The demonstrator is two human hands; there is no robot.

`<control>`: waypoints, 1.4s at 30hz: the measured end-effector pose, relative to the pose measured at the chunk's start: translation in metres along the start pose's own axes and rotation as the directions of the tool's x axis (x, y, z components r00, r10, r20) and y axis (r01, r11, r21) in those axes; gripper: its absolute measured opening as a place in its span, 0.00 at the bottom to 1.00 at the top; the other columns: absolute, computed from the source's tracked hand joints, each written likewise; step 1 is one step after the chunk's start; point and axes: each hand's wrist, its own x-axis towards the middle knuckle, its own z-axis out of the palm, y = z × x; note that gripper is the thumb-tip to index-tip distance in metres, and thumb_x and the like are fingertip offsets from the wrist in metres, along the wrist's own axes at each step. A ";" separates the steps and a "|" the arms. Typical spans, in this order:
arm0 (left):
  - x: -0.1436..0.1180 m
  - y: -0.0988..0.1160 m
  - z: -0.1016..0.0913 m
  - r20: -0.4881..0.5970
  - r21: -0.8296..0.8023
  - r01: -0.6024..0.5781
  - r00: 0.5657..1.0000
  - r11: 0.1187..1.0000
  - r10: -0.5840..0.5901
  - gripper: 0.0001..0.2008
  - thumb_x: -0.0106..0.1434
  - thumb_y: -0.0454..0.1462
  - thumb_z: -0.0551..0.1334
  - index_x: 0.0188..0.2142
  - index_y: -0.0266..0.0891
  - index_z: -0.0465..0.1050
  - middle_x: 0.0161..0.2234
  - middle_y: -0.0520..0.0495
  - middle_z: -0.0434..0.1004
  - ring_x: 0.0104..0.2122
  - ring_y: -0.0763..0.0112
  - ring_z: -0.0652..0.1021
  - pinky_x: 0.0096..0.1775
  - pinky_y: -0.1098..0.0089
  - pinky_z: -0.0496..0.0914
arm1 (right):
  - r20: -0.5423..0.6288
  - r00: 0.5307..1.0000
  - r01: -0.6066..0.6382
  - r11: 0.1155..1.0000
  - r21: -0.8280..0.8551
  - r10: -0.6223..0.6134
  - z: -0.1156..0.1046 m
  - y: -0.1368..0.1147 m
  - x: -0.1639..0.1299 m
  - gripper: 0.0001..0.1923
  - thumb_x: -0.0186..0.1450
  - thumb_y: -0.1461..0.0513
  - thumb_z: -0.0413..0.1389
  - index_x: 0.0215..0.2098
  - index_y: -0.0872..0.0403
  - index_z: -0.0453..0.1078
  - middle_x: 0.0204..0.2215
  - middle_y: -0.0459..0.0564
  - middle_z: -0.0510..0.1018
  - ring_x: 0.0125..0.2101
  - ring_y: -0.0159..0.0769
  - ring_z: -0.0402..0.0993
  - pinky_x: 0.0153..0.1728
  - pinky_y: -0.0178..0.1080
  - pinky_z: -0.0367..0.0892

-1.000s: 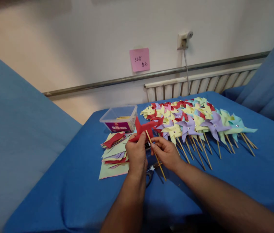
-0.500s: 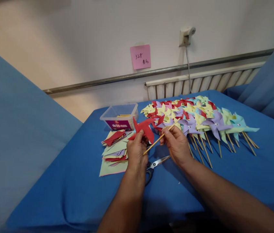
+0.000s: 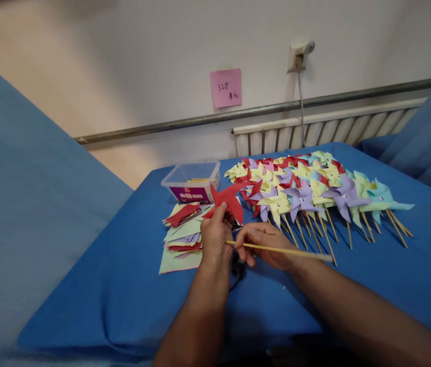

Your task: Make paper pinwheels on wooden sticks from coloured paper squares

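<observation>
Pinwheel-making looks well advanced but not finished. At the left, a stack of cut paper squares (image 3: 181,239) lies on the blue-covered bench (image 3: 124,285), apparently unused stock. The left hand (image 3: 215,239) has its fingers pinched on a folded red pinwheel head (image 3: 227,200), held just above the bench and not yet on a stick. The right hand (image 3: 267,244) grips a bare wooden stick (image 3: 280,250). Further right lie many finished pinwheels (image 3: 315,191).

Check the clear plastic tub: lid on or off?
Off: the clear plastic tub shows an open rim, no lid visible on it.
</observation>
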 end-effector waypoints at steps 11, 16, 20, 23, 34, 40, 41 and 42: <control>-0.003 0.001 -0.001 0.048 -0.004 -0.051 0.998 0.999 0.051 0.13 0.45 0.38 0.72 0.27 0.34 0.74 0.25 0.49 0.77 0.25 0.71 0.77 0.32 0.71 0.69 | -0.209 0.962 0.159 0.984 -0.086 -0.173 -0.004 0.002 0.009 0.27 0.59 0.55 0.63 0.53 0.50 0.59 0.27 0.44 0.80 0.19 0.29 0.74 0.22 0.32 0.68; -0.003 0.000 -0.002 0.069 0.000 -0.044 0.997 0.999 0.044 0.12 0.45 0.38 0.72 0.28 0.34 0.74 0.25 0.49 0.77 0.24 0.72 0.76 0.30 0.71 0.69 | -0.239 0.952 0.168 0.980 -0.108 -0.189 -0.001 -0.002 0.009 0.31 0.59 0.56 0.63 0.57 0.50 0.57 0.25 0.43 0.80 0.18 0.29 0.74 0.23 0.32 0.67; -0.006 0.001 0.000 0.077 0.012 -0.039 0.996 0.999 0.038 0.12 0.46 0.38 0.72 0.26 0.34 0.72 0.24 0.50 0.76 0.23 0.73 0.75 0.29 0.71 0.68 | -0.261 0.954 0.124 0.988 -0.095 -0.145 0.000 0.001 0.010 0.19 0.57 0.55 0.64 0.42 0.53 0.66 0.23 0.42 0.80 0.18 0.28 0.73 0.22 0.31 0.67; -0.008 0.002 0.000 0.068 0.019 -0.041 0.997 0.999 0.040 0.11 0.46 0.37 0.71 0.25 0.34 0.72 0.23 0.50 0.75 0.22 0.72 0.75 0.29 0.71 0.68 | -0.263 0.956 0.105 0.990 -0.098 -0.127 -0.001 0.003 0.010 0.16 0.57 0.54 0.64 0.34 0.54 0.66 0.21 0.42 0.79 0.17 0.27 0.73 0.21 0.30 0.66; -0.011 0.005 0.005 0.085 -0.017 -0.054 0.995 0.998 0.056 0.10 0.45 0.35 0.72 0.25 0.33 0.73 0.23 0.51 0.75 0.23 0.74 0.74 0.30 0.72 0.68 | -0.338 0.930 0.100 0.983 -0.152 -0.147 -0.004 0.006 0.011 0.16 0.57 0.53 0.64 0.29 0.54 0.65 0.18 0.41 0.76 0.15 0.27 0.71 0.13 0.26 0.59; -0.012 0.006 0.005 0.081 -0.030 -0.043 0.996 0.999 0.046 0.10 0.44 0.34 0.72 0.25 0.33 0.74 0.23 0.51 0.76 0.24 0.74 0.75 0.30 0.72 0.68 | -0.373 0.920 0.061 0.985 -0.161 -0.119 -0.002 0.005 0.011 0.17 0.55 0.52 0.65 0.28 0.53 0.64 0.17 0.40 0.75 0.14 0.27 0.70 0.13 0.26 0.58; -0.012 0.006 0.005 0.080 -0.031 -0.043 0.996 0.999 0.046 0.10 0.44 0.34 0.72 0.25 0.33 0.73 0.23 0.51 0.76 0.24 0.74 0.74 0.29 0.72 0.68 | -0.372 0.921 0.055 0.986 -0.157 -0.111 -0.002 0.005 0.011 0.18 0.55 0.52 0.65 0.28 0.53 0.63 0.17 0.40 0.75 0.14 0.27 0.70 0.13 0.26 0.58; -0.012 0.006 0.006 0.078 -0.030 -0.044 0.996 0.999 0.046 0.10 0.44 0.34 0.72 0.25 0.33 0.73 0.22 0.51 0.75 0.23 0.75 0.74 0.29 0.73 0.67 | -0.372 0.923 0.049 0.987 -0.153 -0.103 -0.002 0.005 0.011 0.18 0.55 0.52 0.65 0.28 0.53 0.63 0.16 0.39 0.75 0.14 0.26 0.70 0.13 0.26 0.58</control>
